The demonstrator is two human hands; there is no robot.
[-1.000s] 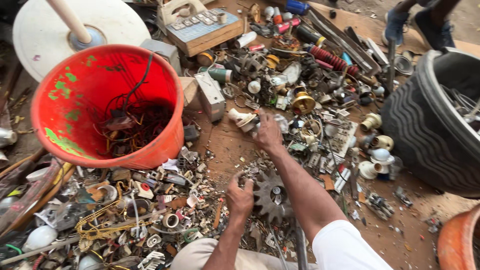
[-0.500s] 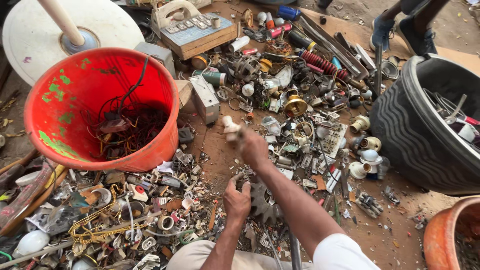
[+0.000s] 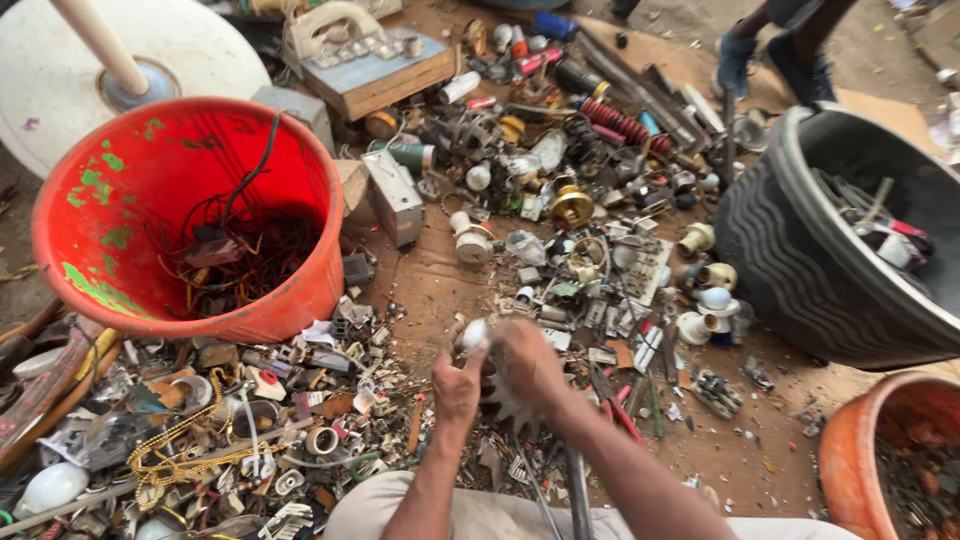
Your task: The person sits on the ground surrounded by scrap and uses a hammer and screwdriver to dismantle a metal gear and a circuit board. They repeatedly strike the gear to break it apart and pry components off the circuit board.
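Two hands, left hand [image 3: 458, 385] and right hand [image 3: 525, 362], grips closed together on small white rounded piece [image 3: 474, 334], blurred

A small white rounded part [image 3: 474, 334] sits gripped between both hands, above the scrap.

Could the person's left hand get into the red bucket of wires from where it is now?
Probably yes. The left hand sits near the red bucket, which stands open-topped and tilted toward the person, wires exposed. Only low scrap lies between. But both hands are busy with a small white piece.
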